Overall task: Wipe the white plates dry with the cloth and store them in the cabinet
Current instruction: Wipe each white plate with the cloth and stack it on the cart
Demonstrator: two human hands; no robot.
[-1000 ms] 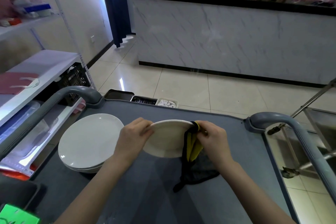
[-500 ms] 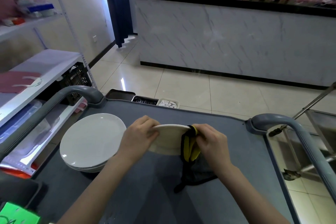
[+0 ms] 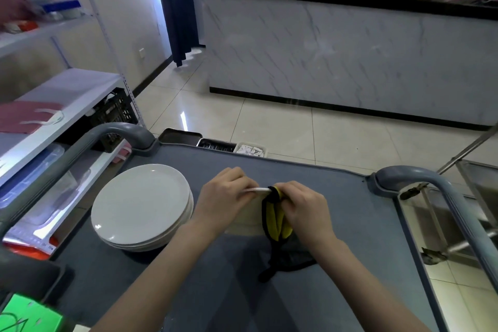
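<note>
Tipped nearly edge-on since before, the plate [image 3: 256, 190] was pinched by my left hand [image 3: 223, 197] and the cloth [image 3: 276, 219] in my right hand [image 3: 301, 205]; so slight a rim grip risked dropping it.

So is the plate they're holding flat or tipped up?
Tipped up, nearly on edge: the plate shows only a thin rim on top, gripped by the left hand and, through the cloth, the right hand.

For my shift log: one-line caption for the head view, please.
Left hand holds a white plate; right hand pinches the yellow cloth over its rim, beside the plate stack.
</note>
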